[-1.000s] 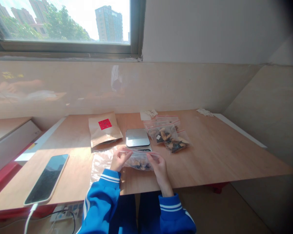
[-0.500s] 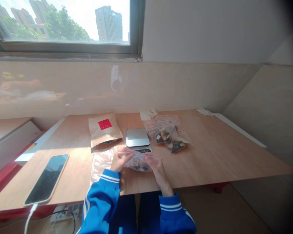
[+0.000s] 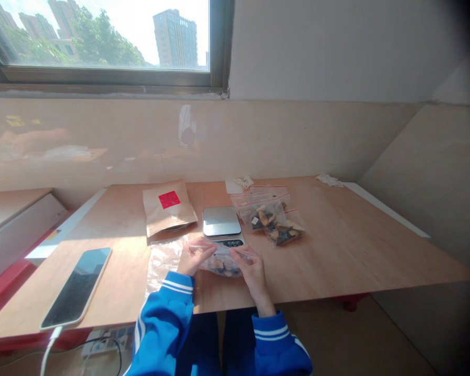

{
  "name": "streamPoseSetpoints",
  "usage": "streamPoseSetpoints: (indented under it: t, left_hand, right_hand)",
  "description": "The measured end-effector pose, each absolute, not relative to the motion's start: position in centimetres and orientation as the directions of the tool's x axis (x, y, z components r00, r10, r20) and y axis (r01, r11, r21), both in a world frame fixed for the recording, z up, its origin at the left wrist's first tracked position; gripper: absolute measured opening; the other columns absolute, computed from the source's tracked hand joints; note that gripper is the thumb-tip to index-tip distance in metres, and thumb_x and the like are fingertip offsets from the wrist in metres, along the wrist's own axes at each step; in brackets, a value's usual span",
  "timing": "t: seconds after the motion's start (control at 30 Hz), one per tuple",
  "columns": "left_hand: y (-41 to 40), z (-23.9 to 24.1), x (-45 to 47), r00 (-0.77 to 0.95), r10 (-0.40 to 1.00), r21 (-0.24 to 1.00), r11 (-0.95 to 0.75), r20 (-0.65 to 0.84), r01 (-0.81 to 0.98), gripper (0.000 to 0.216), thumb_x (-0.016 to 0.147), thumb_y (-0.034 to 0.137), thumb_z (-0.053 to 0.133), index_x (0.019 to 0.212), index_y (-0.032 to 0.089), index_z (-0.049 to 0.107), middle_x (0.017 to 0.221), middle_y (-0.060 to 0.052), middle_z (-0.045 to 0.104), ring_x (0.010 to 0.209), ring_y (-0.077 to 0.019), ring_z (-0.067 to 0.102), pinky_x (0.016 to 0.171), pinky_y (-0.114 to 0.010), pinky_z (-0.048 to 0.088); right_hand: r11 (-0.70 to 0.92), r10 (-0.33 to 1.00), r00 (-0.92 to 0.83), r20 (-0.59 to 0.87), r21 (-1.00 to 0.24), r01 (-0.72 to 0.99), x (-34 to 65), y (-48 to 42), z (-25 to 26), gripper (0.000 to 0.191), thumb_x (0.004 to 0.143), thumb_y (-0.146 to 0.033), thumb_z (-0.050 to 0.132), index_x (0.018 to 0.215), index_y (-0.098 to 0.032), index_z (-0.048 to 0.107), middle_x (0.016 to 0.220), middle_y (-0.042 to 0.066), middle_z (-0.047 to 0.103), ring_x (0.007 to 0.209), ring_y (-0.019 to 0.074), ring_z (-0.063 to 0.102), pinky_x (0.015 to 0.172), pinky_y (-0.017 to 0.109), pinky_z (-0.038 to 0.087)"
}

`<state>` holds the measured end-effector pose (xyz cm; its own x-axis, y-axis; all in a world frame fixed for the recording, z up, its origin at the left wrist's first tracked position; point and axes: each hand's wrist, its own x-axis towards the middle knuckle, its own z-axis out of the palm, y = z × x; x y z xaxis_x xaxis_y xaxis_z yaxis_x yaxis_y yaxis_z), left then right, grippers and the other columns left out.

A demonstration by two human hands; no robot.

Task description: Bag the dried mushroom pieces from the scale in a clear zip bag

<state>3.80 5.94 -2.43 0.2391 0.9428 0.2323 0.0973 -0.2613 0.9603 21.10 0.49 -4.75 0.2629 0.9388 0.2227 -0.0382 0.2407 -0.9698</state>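
My left hand and my right hand both pinch the top edge of a small clear zip bag with dark and tan pieces inside. The bag hangs just above the wooden table, in front of a small silver kitchen scale. Both wrists wear blue sleeves with white stripes. My fingers are closed along the bag's seal strip.
Two filled zip bags lie right of the scale on several flat unfilled ones. A brown paper pouch with a red label lies to the left. A loose clear bag and a phone on a cable sit near the left edge.
My hands have drawn slightly closer together along the bag's top edge, and the bag has sunk a little toward the table.
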Motion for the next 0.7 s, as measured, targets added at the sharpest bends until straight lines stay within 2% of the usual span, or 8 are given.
streamPoseSetpoints:
  t: [0.2, 0.43, 0.6, 0.7]
  left_hand:
    - [6.1, -2.3, 4.0, 0.285, 0.928, 0.949, -0.286, 0.239, 0.136, 0.027, 0.069, 0.039, 0.075, 0.077, 0.013, 0.075, 0.080, -0.008, 0.072, 0.079, -0.0199, 0.066, 0.075, -0.028, 0.053]
    - [5.9, -2.4, 4.1, 0.279, 0.935, 0.956, -0.263, 0.220, 0.129, 0.025, 0.069, 0.038, 0.076, 0.079, 0.015, 0.075, 0.082, -0.008, 0.073, 0.081, -0.0213, 0.067, 0.078, -0.031, 0.054]
    - [5.8, -2.6, 4.0, 0.255, 0.936, 0.953, -0.279, 0.243, 0.115, 0.022, 0.069, 0.036, 0.076, 0.074, 0.015, 0.074, 0.078, -0.007, 0.072, 0.078, -0.0200, 0.066, 0.075, -0.029, 0.053]
    - [5.8, -2.6, 4.0, 0.257, 0.935, 0.956, -0.278, 0.245, 0.098, 0.021, 0.069, 0.036, 0.076, 0.073, 0.015, 0.074, 0.077, -0.006, 0.071, 0.077, -0.0194, 0.065, 0.075, -0.029, 0.053]
  right_hand:
    - [0.231, 0.939, 0.276, 0.205, -0.971, -0.065, 21.1, 0.8, -5.0, 0.024, 0.078, -0.040, 0.069, 0.083, -0.017, 0.070, 0.083, 0.005, 0.071, 0.083, 0.0209, 0.066, 0.077, 0.031, 0.053]
    - [0.219, 0.967, 0.155, 0.201, -0.970, -0.106, 20.9, 0.4, -4.3, 0.028, 0.081, -0.042, 0.065, 0.094, -0.018, 0.072, 0.095, 0.007, 0.071, 0.092, 0.0232, 0.066, 0.081, 0.034, 0.054]
    - [0.252, 0.965, 0.095, 0.244, -0.964, -0.086, 20.5, 0.1, -3.5, 0.025, 0.084, -0.040, 0.061, 0.092, -0.019, 0.072, 0.092, 0.006, 0.071, 0.093, 0.0226, 0.065, 0.086, 0.035, 0.052]
    - [0.288, 0.947, 0.167, 0.276, -0.956, -0.058, 20.0, 0.3, -3.5, 0.019, 0.081, -0.037, 0.066, 0.086, -0.019, 0.071, 0.086, 0.005, 0.070, 0.086, 0.0209, 0.065, 0.082, 0.033, 0.052]
